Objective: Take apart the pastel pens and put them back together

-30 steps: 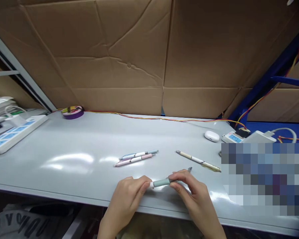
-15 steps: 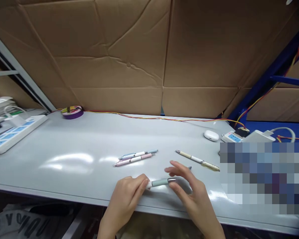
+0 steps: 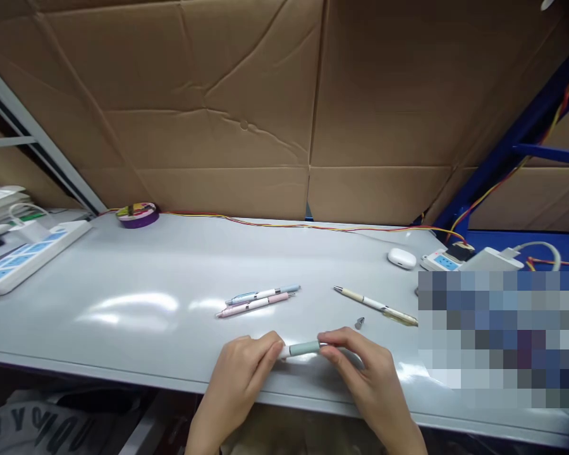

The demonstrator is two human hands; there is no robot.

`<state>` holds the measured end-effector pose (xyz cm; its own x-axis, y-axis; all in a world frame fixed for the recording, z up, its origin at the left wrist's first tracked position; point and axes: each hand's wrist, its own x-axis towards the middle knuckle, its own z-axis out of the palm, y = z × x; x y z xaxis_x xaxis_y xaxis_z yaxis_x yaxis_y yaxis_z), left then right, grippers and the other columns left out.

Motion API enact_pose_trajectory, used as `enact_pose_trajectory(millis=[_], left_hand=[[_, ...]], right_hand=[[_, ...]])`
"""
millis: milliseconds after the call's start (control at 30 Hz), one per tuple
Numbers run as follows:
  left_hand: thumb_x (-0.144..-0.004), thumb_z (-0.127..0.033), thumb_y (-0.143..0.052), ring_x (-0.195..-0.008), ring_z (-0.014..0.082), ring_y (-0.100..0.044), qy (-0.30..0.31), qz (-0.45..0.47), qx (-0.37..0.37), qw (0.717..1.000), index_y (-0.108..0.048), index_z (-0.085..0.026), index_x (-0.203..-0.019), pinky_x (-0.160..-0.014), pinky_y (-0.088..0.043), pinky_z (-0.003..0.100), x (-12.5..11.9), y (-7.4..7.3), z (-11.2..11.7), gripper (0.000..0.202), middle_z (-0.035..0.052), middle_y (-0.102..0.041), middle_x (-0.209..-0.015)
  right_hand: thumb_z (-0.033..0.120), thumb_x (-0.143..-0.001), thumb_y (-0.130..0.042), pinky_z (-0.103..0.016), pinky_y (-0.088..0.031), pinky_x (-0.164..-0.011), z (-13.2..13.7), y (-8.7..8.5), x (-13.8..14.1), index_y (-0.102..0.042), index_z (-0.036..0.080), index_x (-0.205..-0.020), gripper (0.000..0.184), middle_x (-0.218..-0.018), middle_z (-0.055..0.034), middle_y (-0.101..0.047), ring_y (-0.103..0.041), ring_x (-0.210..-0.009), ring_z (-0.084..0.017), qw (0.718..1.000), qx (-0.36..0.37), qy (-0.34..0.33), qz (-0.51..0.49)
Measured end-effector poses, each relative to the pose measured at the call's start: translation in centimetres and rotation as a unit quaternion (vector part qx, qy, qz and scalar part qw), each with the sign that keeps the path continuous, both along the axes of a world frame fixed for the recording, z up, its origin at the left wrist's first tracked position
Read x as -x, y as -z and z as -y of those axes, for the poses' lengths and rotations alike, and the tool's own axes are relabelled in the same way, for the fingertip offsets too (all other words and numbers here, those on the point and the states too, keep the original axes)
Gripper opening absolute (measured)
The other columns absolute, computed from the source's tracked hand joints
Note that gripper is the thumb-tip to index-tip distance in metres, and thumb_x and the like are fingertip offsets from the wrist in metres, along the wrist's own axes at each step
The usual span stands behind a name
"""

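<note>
Above the near edge of a grey worktop (image 3: 184, 265), the left hand (image 3: 241, 373) grips the white barrel of a green-and-white pen (image 3: 305, 348), while the fingers of the right hand (image 3: 367, 379) pinch its silver tip end. Beyond the hands lie a blue pen (image 3: 263, 294) and a pink pen (image 3: 256, 305) close side by side, with a cream pen (image 3: 374, 304) slanting to their right and a small metal piece (image 3: 359, 323) between that pen and the right hand. Farther back are a purple-sided roll (image 3: 138, 216) at left, a white case (image 3: 402, 258) at right, and a red-and-yellow wire (image 3: 265, 224) running along the foot of the cardboard (image 3: 208, 95).
</note>
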<state>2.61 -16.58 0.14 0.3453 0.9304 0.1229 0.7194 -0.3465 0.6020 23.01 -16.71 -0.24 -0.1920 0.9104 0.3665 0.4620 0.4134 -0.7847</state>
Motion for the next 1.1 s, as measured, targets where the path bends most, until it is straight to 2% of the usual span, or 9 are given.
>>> enact_pose_trajectory(millis=[100,267,333,500,667,800,933,1000,1100], left_hand=[[-0.100,-0.037,-0.020,-0.053,0.0154,-0.047,0.004,-0.023,-0.007,1.000,-0.043,-0.022,-0.069,-0.054,-0.033,0.025,-0.07,0.05,0.05,0.042,-0.0025,-0.048,-0.059],[-0.100,-0.038,-0.020,-0.056,0.0154,-0.049,-0.001,-0.006,0.001,1.000,-0.043,-0.021,-0.070,-0.056,-0.035,0.025,-0.13,0.00,0.12,0.041,-0.0020,-0.051,-0.062],[-0.100,-0.038,-0.020,-0.056,0.0156,-0.049,-0.001,-0.014,0.003,1.000,-0.043,-0.021,-0.070,-0.056,-0.034,0.025,-0.17,-0.07,0.10,0.042,-0.0021,-0.051,-0.061],[-0.100,-0.037,-0.019,-0.053,0.0158,-0.046,0.005,-0.046,0.000,0.999,-0.041,-0.022,-0.068,-0.055,-0.032,0.027,-0.23,-0.15,0.05,0.042,-0.0025,-0.048,-0.059],[-0.100,-0.037,-0.019,-0.055,0.0152,-0.049,-0.005,-0.029,0.002,1.000,-0.043,-0.021,-0.070,-0.055,-0.033,0.025,-0.19,-0.12,0.14,0.041,-0.0026,-0.051,-0.061],[-0.100,-0.036,-0.021,-0.053,0.0161,-0.049,-0.006,-0.067,-0.010,0.998,-0.043,-0.022,-0.069,-0.054,-0.032,0.026,-0.33,-0.08,0.00,0.041,-0.0023,-0.052,-0.058],[-0.101,-0.036,-0.020,-0.052,0.0155,-0.048,0.008,-0.068,-0.015,0.998,-0.042,-0.022,-0.068,-0.055,-0.032,0.025,-0.43,-0.05,-0.15,0.041,-0.0031,-0.050,-0.058],[-0.101,-0.036,-0.020,-0.052,0.0153,-0.048,0.005,-0.059,-0.016,0.998,-0.042,-0.022,-0.068,-0.054,-0.032,0.025,-0.40,-0.02,-0.10,0.041,-0.0032,-0.050,-0.058],[-0.100,-0.036,-0.020,-0.053,0.0159,-0.049,-0.005,-0.053,-0.016,0.998,-0.042,-0.022,-0.069,-0.053,-0.032,0.025,-0.29,0.05,0.09,0.041,-0.0024,-0.052,-0.059]], right_hand=[[0.039,-0.097,-0.037,-0.024,-0.043,-0.050,-0.17,0.10,0.17,-0.053,0.023,-0.068,0.036,-0.058,0.0021,-0.058,-0.056,-0.052,-0.015,0.999,0.020,-0.001,0.044],[0.036,-0.094,-0.044,-0.024,-0.050,-0.071,-0.06,0.13,0.14,-0.056,0.023,-0.105,0.021,-0.093,-0.0030,-0.068,-0.064,-0.084,-0.017,1.000,-0.012,-0.004,0.001],[0.033,-0.094,-0.046,-0.022,-0.048,-0.065,-0.04,0.09,0.11,-0.059,0.023,-0.092,0.016,-0.084,-0.0010,-0.067,-0.064,-0.076,-0.016,1.000,0.002,0.010,0.000],[0.039,-0.096,-0.039,-0.024,-0.041,-0.050,-0.21,0.04,0.19,-0.051,0.022,-0.064,0.038,-0.056,0.0021,-0.055,-0.053,-0.051,-0.014,0.996,0.037,0.037,0.068],[0.035,-0.093,-0.048,-0.024,-0.047,-0.063,0.06,-0.27,0.07,-0.059,0.023,-0.098,0.018,-0.088,-0.0026,-0.067,-0.062,-0.081,-0.018,0.999,0.026,0.022,0.005],[0.037,-0.094,-0.046,-0.023,-0.043,-0.056,-0.21,-0.11,0.16,-0.056,0.022,-0.072,0.028,-0.067,0.0008,-0.061,-0.057,-0.063,-0.015,0.996,0.066,0.037,0.041],[0.041,-0.098,-0.032,-0.025,-0.037,-0.052,-0.49,0.29,0.29,-0.044,0.021,-0.056,0.048,-0.053,0.0017,-0.048,-0.048,-0.051,-0.014,0.993,0.034,0.045,0.104],[0.042,-0.098,-0.032,-0.025,-0.040,-0.055,-0.38,0.26,0.24,-0.051,0.021,-0.063,0.045,-0.058,0.0006,-0.053,-0.052,-0.056,-0.015,0.995,0.023,0.040,0.085],[0.041,-0.094,-0.043,-0.026,-0.046,-0.063,-0.07,-0.04,0.14,-0.060,0.022,-0.092,0.026,-0.080,-0.0030,-0.063,-0.060,-0.076,-0.018,0.999,0.024,0.034,0.021]])
